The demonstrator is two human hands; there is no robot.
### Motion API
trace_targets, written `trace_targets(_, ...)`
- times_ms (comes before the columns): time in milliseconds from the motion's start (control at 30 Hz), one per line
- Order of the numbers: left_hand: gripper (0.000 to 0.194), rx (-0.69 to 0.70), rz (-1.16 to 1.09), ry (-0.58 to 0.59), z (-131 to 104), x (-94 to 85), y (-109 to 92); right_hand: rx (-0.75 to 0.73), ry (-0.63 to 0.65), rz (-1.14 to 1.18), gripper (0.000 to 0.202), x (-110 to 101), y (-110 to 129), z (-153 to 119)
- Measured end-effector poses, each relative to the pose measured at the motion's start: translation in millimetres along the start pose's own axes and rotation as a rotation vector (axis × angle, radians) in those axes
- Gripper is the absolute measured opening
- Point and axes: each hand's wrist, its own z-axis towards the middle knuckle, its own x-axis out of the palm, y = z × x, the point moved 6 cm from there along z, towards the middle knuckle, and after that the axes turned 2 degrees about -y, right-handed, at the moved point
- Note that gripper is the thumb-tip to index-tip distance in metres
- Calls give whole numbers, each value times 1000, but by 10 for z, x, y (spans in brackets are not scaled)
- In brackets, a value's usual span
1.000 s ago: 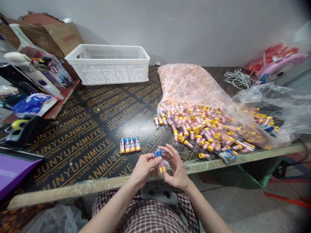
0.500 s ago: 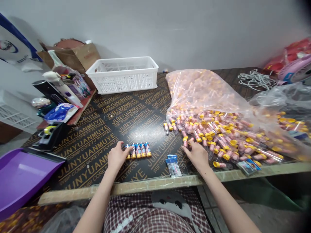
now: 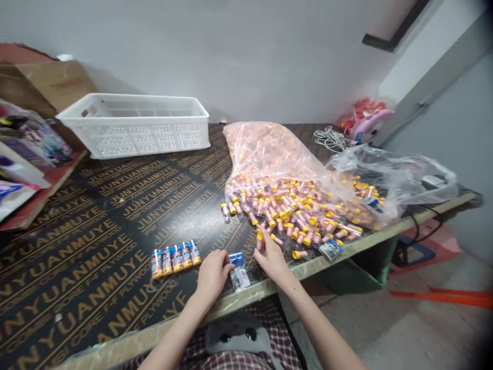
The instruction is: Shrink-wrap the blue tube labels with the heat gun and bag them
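My right hand (image 3: 271,254) pinches a small clear tube with a yellow cap and pink contents (image 3: 259,240), at the near edge of a heap of similar tubes (image 3: 292,205). My left hand (image 3: 213,270) is closed, fingers curled, with the thumb at the left edge of a small stack of blue printed labels (image 3: 239,272). Whether it grips a label is hidden. To its left stand out a row of several tubes with blue labels (image 3: 176,258), lying side by side, yellow caps towards me.
A large clear plastic bag (image 3: 269,146) spills the tubes onto the dark printed plywood table (image 3: 154,200). At the back left stands a white basket (image 3: 150,134). Another blue packet (image 3: 331,249) lies by the table's front edge. White cord (image 3: 331,139) and a pink fan (image 3: 372,126) are back right.
My left hand has left the labelled row and moved right to the label stack. The right hand now lifts a tube at the heap's edge. The view has turned right.
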Motion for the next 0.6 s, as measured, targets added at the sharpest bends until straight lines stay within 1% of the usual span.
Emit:
trace_targets(67,8,-9,-31,6,2,4,22,4,-6,57,54,-72,7,-102)
trace_targets(167,11,-14,-45,13,-14,3,33,42,-17,113,38,-135,-5,-221)
trace_targets(300,13,-9,-4,19,-53,24,20,62,-66,166,19,-168,1,-289)
trace_targets(400,12,16,24,-4,-87,12,-4,64,-101,195,16,-174,25,-302)
trace_targets(500,10,76,11,-82,-121,-51,-50,70,-140,242,13,-191,73,-322)
trace_targets(567,10,94,-79,-134,-135,-94,-60,72,-150,297,13,-205,126,-348)
trace_targets(600,10,79,-163,-140,-135,-103,-47,70,-151,332,13,-213,159,-365)
